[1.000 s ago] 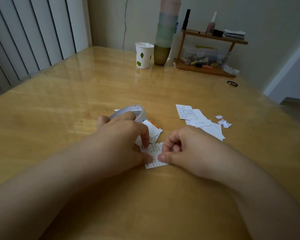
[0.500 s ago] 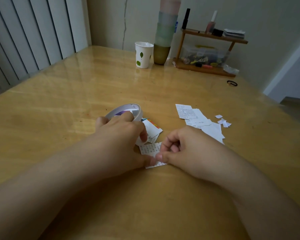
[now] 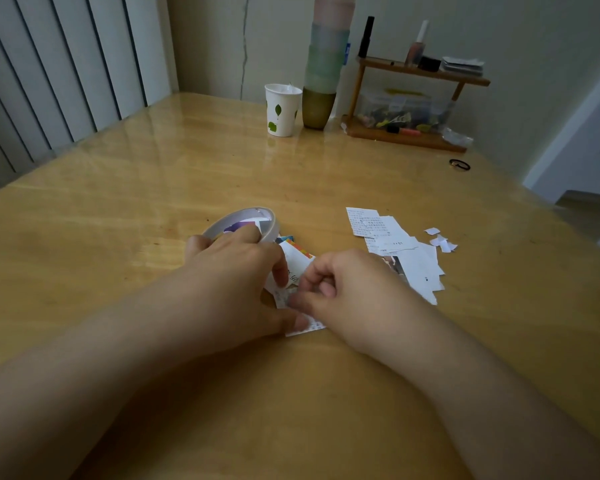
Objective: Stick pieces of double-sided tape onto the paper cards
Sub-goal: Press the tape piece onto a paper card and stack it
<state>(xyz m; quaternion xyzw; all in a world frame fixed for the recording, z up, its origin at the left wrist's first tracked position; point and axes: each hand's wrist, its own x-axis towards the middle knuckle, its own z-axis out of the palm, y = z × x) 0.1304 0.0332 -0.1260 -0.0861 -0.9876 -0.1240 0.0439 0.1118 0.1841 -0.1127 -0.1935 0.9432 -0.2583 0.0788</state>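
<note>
A small printed paper card (image 3: 313, 326) lies on the table (image 3: 153, 209) under both hands, only its lower right corner showing. My left hand (image 3: 236, 282) curls its fingers round the white tape roll (image 3: 238, 219), which is tilted up off the table, while its thumb presses the card's lower edge. My right hand (image 3: 354, 292) has its fingers curled and pinches at the card's upper left with thumb and forefinger. Whether tape is between those fingertips is hidden. More cards (image 3: 300, 256), one with a coloured edge, lie under my left fingers.
A loose pile of white printed cards (image 3: 385, 233) lies to the right, with small white scraps (image 3: 440, 240) beyond it. At the table's far end stand a paper cup (image 3: 282, 110), a tall stack of cups (image 3: 321, 74) and a wooden shelf (image 3: 409, 109). A black hair tie (image 3: 459, 164) lies far right.
My right hand has slid left and up over the card, covering most of it. My left hand has tilted the roll and lifted it slightly.
</note>
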